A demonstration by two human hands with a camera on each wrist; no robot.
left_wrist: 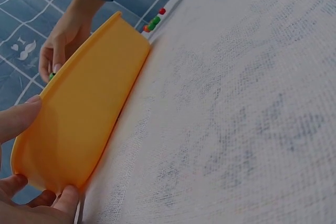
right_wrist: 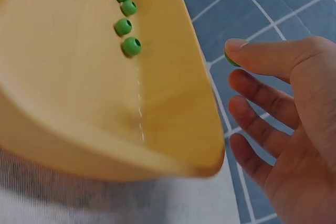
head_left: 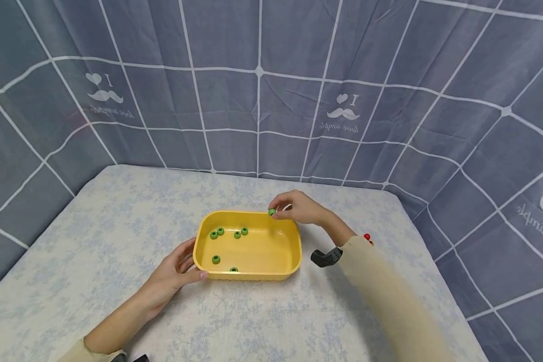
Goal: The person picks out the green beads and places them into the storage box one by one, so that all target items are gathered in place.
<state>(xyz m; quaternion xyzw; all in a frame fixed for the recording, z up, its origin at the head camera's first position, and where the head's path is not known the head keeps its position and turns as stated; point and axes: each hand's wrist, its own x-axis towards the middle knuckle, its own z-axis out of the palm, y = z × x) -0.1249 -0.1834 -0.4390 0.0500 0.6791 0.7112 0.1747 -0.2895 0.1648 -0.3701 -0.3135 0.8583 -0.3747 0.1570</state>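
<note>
A yellow plastic tray [head_left: 262, 251] sits on the table with several round green beads [head_left: 215, 259] scattered inside, mostly toward its left half. My left hand [head_left: 174, 271] grips the tray's left end, its thumb on the near rim and the other fingers along the side wall. Above the far rim, toward the right, my right hand [head_left: 298, 207] pinches one green bead [head_left: 272, 212] between thumb and forefinger. From the right wrist view, this bead is mostly covered by the thumb, and the beads in the tray [right_wrist: 132, 46] show dark holes.
Right of the tray, partly behind the right sleeve, lies a red bead [head_left: 367, 236]. The left wrist view shows more loose beads there, including green ones [left_wrist: 154, 23]. A pale floral cloth [head_left: 253, 322] covers the table, and a grey-blue checked curtain [head_left: 226, 100] hangs behind it.
</note>
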